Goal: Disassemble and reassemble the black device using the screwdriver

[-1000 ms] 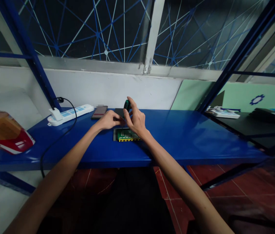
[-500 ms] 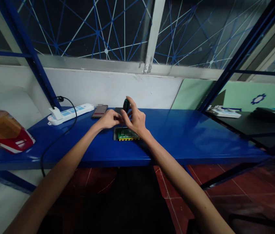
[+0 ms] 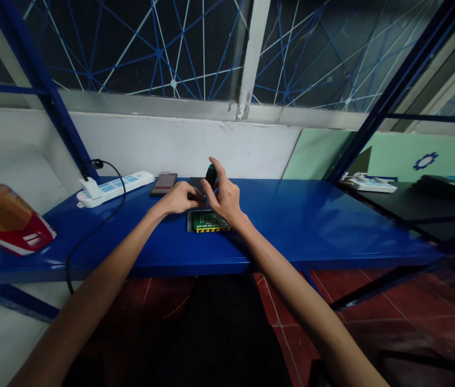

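A screwdriver (image 3: 210,174) with a dark, green-tinged handle stands upright in my right hand (image 3: 227,200), the index finger raised along its top and the thumb against its side. My left hand (image 3: 179,198) is closed in a pinch at the lower end of the screwdriver, and whatever sits between its fingertips is too small to make out. Just below both hands, a green circuit board (image 3: 208,220) with a row of yellow ports along its front edge lies in a grey metal tray on the blue table. The right hand covers part of the board.
A phone (image 3: 164,184) and a white power strip (image 3: 116,188) with a black cable lie at the back left. A bottle of orange liquid (image 3: 5,215) stands at the left edge. A dark flat object (image 3: 197,184) lies behind the hands; a white device (image 3: 372,185) is far right.
The screwdriver handle has tilted slightly to the right in my right hand. Both hands stay close together over the board, and the whole view has shifted a little.
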The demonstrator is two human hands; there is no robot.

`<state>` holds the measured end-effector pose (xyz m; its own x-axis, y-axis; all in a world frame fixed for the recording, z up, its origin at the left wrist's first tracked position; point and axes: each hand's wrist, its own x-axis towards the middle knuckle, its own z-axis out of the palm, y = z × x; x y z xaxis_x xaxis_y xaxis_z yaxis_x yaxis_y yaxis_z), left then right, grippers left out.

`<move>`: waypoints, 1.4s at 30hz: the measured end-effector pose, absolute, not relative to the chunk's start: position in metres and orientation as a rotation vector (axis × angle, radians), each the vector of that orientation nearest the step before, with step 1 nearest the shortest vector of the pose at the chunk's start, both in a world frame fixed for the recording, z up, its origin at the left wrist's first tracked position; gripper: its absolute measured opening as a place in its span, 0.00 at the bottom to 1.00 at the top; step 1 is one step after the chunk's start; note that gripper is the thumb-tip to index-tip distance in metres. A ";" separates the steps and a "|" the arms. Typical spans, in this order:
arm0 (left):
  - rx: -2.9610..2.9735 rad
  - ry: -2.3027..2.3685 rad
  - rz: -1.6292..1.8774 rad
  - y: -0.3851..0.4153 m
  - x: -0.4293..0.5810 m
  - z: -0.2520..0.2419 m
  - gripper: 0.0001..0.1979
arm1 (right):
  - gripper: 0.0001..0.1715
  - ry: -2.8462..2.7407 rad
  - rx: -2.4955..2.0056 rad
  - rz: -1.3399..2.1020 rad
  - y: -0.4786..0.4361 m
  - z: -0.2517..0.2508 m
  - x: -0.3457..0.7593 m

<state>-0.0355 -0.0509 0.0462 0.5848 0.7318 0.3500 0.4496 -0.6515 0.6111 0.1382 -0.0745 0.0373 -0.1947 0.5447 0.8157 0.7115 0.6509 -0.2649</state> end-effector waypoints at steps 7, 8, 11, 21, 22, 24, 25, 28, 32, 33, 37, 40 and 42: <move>2.393 0.927 0.750 -0.050 -0.037 0.048 0.10 | 0.31 -1.864 -0.944 -0.184 -0.073 0.038 0.140; 2.401 0.919 0.736 -0.051 -0.037 0.048 0.11 | 0.31 -1.863 -0.947 -0.188 -0.072 0.037 0.140; 2.394 0.915 0.744 -0.052 -0.036 0.047 0.11 | 0.31 -1.863 -0.966 -0.212 -0.070 0.036 0.139; 2.381 0.878 0.739 -0.048 -0.035 0.044 0.11 | 0.33 -1.875 -0.976 -0.215 -0.073 0.037 0.138; 2.383 0.857 0.724 -0.048 -0.036 0.045 0.11 | 0.32 -1.879 -0.974 -0.214 -0.074 0.038 0.138; 2.392 0.843 0.711 -0.050 -0.036 0.046 0.12 | 0.32 -1.882 -0.963 -0.208 -0.074 0.038 0.139; 2.400 0.854 0.718 -0.050 -0.036 0.046 0.12 | 0.31 -1.880 -0.956 -0.204 -0.075 0.038 0.139; 2.404 0.931 0.780 -0.051 -0.036 0.046 0.11 | 0.30 -1.877 -0.941 -0.187 -0.075 0.039 0.140; 2.351 0.966 0.809 -0.050 -0.036 0.045 0.10 | 0.30 -1.882 -0.935 -0.172 -0.075 0.040 0.140; 2.345 0.958 0.800 -0.050 -0.036 0.045 0.10 | 0.30 -1.883 -0.936 -0.170 -0.075 0.040 0.140; 2.375 0.937 0.762 -0.049 -0.037 0.047 0.10 | 0.30 -1.889 -0.944 -0.157 -0.077 0.041 0.140; 2.398 0.905 0.743 -0.049 -0.037 0.047 0.11 | 0.30 -1.903 -0.958 -0.141 -0.077 0.042 0.140; 2.392 0.887 0.733 -0.049 -0.036 0.047 0.12 | 0.30 -1.911 -0.971 -0.132 -0.077 0.042 0.140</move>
<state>-0.0361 -0.0489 0.0472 0.6464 0.6963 0.3120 0.4378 -0.6733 0.5958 0.1400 -0.0769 0.0417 -0.2292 0.5700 0.7890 0.6731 0.6784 -0.2945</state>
